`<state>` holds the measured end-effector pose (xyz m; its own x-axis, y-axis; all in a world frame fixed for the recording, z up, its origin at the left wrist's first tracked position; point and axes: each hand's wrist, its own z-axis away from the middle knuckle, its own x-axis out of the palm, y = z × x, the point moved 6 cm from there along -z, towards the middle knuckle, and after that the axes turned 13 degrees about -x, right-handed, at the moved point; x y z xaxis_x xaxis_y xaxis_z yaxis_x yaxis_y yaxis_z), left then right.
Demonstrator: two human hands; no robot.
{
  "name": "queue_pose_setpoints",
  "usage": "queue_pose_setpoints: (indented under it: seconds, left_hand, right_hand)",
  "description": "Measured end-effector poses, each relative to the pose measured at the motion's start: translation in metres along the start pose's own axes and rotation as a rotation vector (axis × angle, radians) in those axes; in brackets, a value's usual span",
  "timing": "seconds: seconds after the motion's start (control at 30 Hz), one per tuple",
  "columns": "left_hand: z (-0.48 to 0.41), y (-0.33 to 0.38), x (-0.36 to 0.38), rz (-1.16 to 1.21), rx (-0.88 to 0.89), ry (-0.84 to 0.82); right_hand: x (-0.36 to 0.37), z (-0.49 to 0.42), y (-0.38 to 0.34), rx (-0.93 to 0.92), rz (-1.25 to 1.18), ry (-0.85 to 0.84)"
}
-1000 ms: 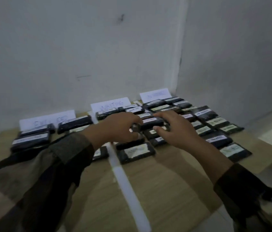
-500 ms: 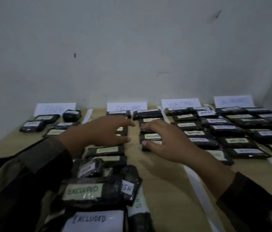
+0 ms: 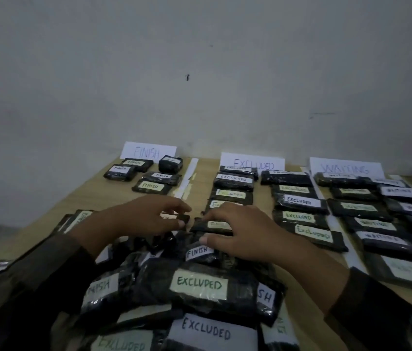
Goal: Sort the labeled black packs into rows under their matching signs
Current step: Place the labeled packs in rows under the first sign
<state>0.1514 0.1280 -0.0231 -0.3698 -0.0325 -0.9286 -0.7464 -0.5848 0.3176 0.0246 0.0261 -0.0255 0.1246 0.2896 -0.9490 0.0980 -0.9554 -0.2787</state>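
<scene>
Grey plaster wall backs a wooden table (image 3: 308, 315); three signs stand along it, FINISH sign (image 3: 148, 151), EXCLUDED sign (image 3: 253, 163), WAITING sign (image 3: 346, 168), with a fourth cut off at the right edge. Rows lie well filled under EXCLUDED and WAITING, few under FINISH; an unsorted heap (image 3: 194, 290) of mixed FINISH and EXCLUDED packs remains nearest the camera, overlapping and hiding labels. Left hand (image 3: 141, 217) seems to pinch a small dark pack (image 3: 183, 219); right hand (image 3: 245, 233) rests fingers spread, gripping nothing, over the heap's far packs.
</scene>
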Motion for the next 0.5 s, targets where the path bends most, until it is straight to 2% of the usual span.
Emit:
queue_pose_setpoints:
  seconds: [0.13,0.27,0.37,0.5]
  left_hand:
    - [0.011,-0.018,0.006,0.075,-0.008,-0.012]
    - [0.021,-0.027,0.007,0.164,0.004,-0.001]
    - [0.025,-0.027,0.01,0.208,0.02,-0.007]
    - [0.025,-0.017,0.01,0.318,0.05,-0.001]
  right_hand:
    - [0.013,-0.006,-0.007,0.01,-0.019,-0.14]
    - [0.015,-0.011,-0.007,0.019,-0.042,-0.202]
    - [0.01,-0.012,-0.004,0.056,-0.135,-0.176]
    - [0.004,-0.018,-0.003,0.061,-0.307,-0.042]
